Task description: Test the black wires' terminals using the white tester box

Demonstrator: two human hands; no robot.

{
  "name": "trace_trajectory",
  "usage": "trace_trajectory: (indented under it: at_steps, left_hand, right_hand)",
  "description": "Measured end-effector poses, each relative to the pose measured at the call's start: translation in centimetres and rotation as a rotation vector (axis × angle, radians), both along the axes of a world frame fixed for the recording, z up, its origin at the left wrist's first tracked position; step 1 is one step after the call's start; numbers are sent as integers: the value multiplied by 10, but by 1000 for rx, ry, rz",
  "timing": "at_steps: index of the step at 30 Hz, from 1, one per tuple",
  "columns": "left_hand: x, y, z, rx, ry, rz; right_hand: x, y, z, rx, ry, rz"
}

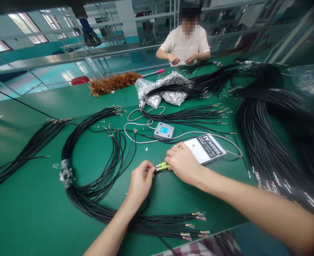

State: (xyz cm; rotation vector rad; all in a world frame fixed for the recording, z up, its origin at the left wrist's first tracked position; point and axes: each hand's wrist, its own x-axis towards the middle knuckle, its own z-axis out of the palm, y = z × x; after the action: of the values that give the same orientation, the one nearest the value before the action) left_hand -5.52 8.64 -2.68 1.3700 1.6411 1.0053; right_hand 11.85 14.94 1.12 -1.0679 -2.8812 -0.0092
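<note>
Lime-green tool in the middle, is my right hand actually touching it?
Touching. The head view shows the right hand gripping the right-hand end of the lime-green tool, with no gap between them.

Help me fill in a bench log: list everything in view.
table: 1, green, central
cable bundles: several, black, across table
fittings: several, silver, on bundles
bags of silver pieces: 2, clear, far middle
feather duster: 1, brown with pink handle, left of bags
red object: 1, red, left of duster
device: 1, grey with blue screen, centre
cord: count unclear, grey, around device
white box: 1, white and black, right of device
clear plastic: count unclear, far right
co-worker: 1, light top, across the table
metal frames: several, grey, background
checked cloth: 1, maroon and white, bottom edge
tool: 1, yellow-green, nearer than device
left hand: 1, bare, pinching what looks like black cable
right hand: 1, bare, holding the tool
</note>
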Motion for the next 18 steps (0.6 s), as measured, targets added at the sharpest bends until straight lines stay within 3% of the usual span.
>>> trace_trajectory:
  at_steps: [18]
  left_hand:
    - [0, 1, -3, -25, -26, 15]
  right_hand:
    - [5, -6, 7, 37, 81, 45]
